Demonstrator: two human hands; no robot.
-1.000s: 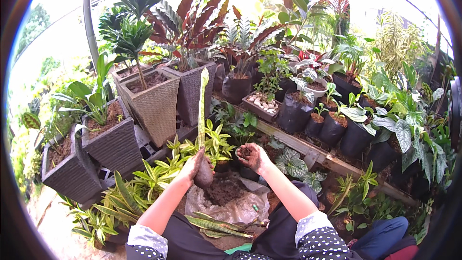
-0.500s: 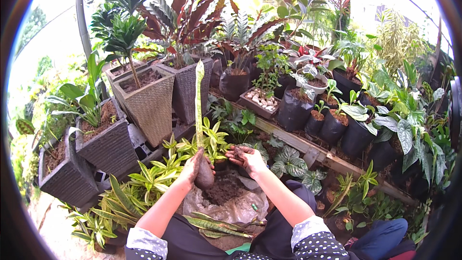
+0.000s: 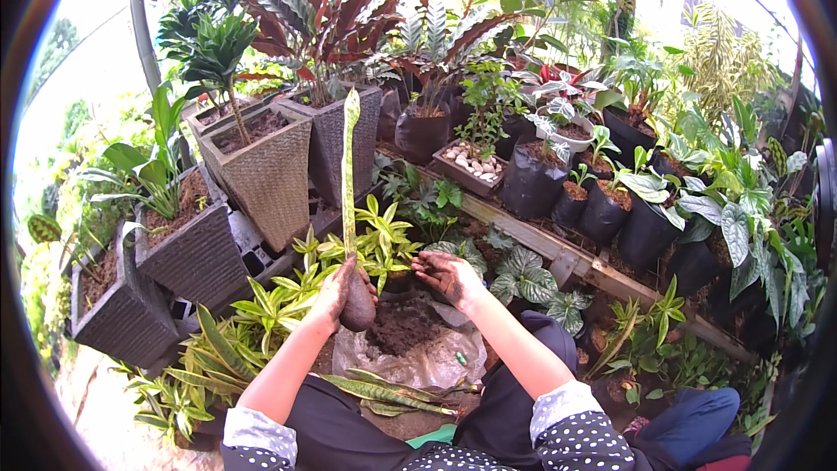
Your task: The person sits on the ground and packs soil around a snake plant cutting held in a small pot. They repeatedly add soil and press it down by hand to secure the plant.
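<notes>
My left hand (image 3: 338, 292), dark with soil, is closed around a small rounded brownish planter (image 3: 358, 307); whether it is a bag or a pot I cannot tell. A single tall mottled snake plant leaf (image 3: 349, 170) rises upright from it. My right hand (image 3: 446, 277), also soiled, hovers apart to the right with fingers spread toward the planter and nothing visible in them. Below both hands, dark loose soil (image 3: 405, 329) lies on a crumpled clear plastic sheet (image 3: 418, 370). Cut snake plant leaves (image 3: 392, 392) rest between my legs, with a small green object (image 3: 460, 358) on the plastic.
Tall grey textured planters (image 3: 261, 179) stand to the left, beside yellow-green leafy plants (image 3: 270, 318). Along a wooden beam (image 3: 558, 253) at the right sit several black plant bags (image 3: 602, 218) and a pebble-filled tray (image 3: 471, 166). Another person's blue-clad leg (image 3: 689, 427) shows at lower right.
The planter with its upright leaf has shifted slightly left and up with my left hand. My right hand stays nearly in place, its fingers a little more outstretched.
</notes>
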